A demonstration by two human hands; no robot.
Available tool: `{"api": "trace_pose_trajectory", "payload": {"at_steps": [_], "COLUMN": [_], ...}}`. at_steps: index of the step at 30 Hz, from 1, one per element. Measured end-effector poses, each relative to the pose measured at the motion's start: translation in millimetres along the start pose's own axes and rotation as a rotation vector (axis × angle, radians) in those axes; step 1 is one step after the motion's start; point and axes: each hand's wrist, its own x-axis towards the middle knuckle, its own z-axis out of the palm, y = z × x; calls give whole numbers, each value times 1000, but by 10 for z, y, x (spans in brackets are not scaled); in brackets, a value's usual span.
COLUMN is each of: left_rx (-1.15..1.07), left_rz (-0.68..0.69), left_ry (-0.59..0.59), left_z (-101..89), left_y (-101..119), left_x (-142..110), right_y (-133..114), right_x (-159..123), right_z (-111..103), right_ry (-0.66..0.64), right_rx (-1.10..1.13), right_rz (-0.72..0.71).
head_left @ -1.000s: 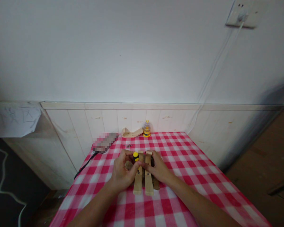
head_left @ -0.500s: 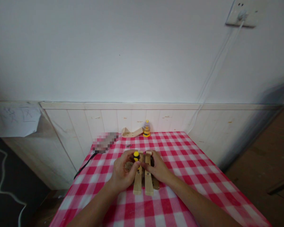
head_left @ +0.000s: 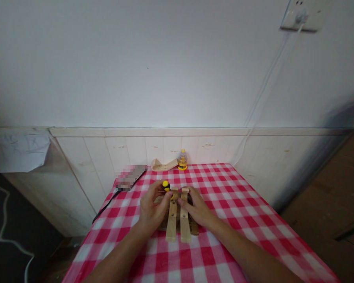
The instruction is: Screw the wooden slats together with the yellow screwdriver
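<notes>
My left hand (head_left: 153, 204) is closed around a short screwdriver (head_left: 166, 185) with a yellow and black handle. The screwdriver leans over the far part of the left wooden strip (head_left: 171, 228), where dark screws or holes show; I cannot tell whether its tip touches. My right hand (head_left: 198, 207) grips the right wooden strip (head_left: 185, 232), thumb on the near face and fingers around its far side. Both strips lie side by side on a brown board (head_left: 194, 228), partly hidden by my hands.
A curved wooden piece (head_left: 164, 166) and a yellow bottle-shaped container (head_left: 182, 161) stand at the table's back edge by the wall. A blurred-out flat object (head_left: 131, 177) with a black cord lies at the back left. A red-and-white checked cloth (head_left: 218, 255) covers the table.
My left hand has raised and tilted the screwdriver a little to the left, uncovering more of the left strip. My right thumb has drawn back slightly to the right strip.
</notes>
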Motion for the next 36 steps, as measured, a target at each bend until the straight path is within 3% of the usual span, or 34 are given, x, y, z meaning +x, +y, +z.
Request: {"api": "trace_pose_trajectory", "payload": {"at_steps": [13,18,36], "left_rx": [45,18,68], "left_rz": [-111,-124,-52], "left_ry": [41,3,-70], "left_z": [53,61,13], "left_y": [57,111,125], "left_x": [48,52,86], "right_y": [12,-10,38], "right_x": [11,6,3], "right_z": [-1,-12,0], "right_ry": [8,1,4], "right_rx": [-16,-9,14], "right_rz": [-10,0,7]}}
